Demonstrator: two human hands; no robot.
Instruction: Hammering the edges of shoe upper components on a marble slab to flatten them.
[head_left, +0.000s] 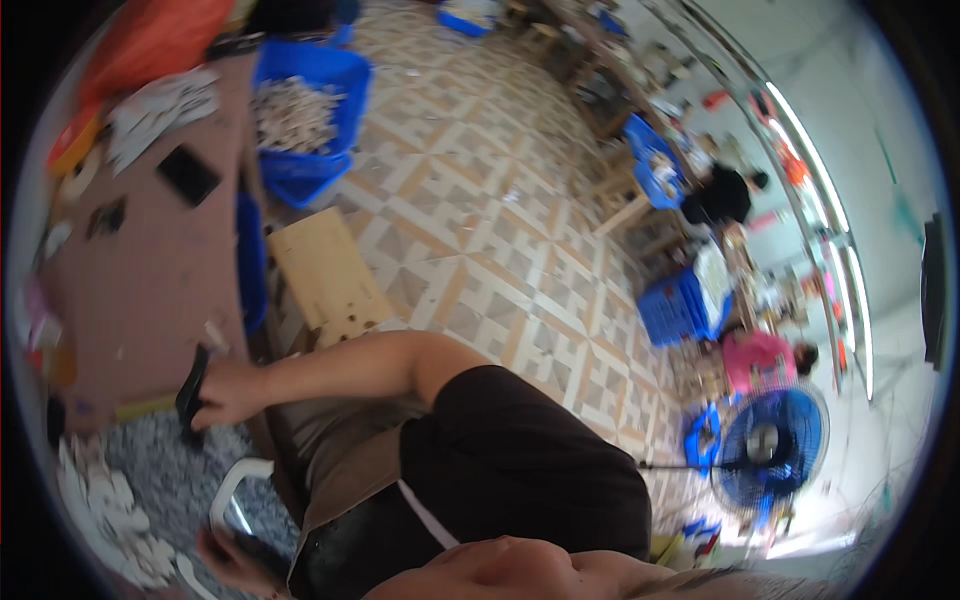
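Note:
My right hand reaches over the edge of a brown worktable, its fingers closed around a black curved object whose kind I cannot make out. Below it in the picture, my left hand is blurred near the lower edge, fingers curled at a dark shape that is too unclear to name. A white curved frame lies between the hands, over a grey speckled surface. Several pale, finger-like pieces are heaped along the far side of that surface.
On the worktable lie a dark phone-like rectangle and a whitish cloth. A blue bin of pale pieces and a wooden stool stand beside it. Across the tiled floor are a fan, blue crates and two people.

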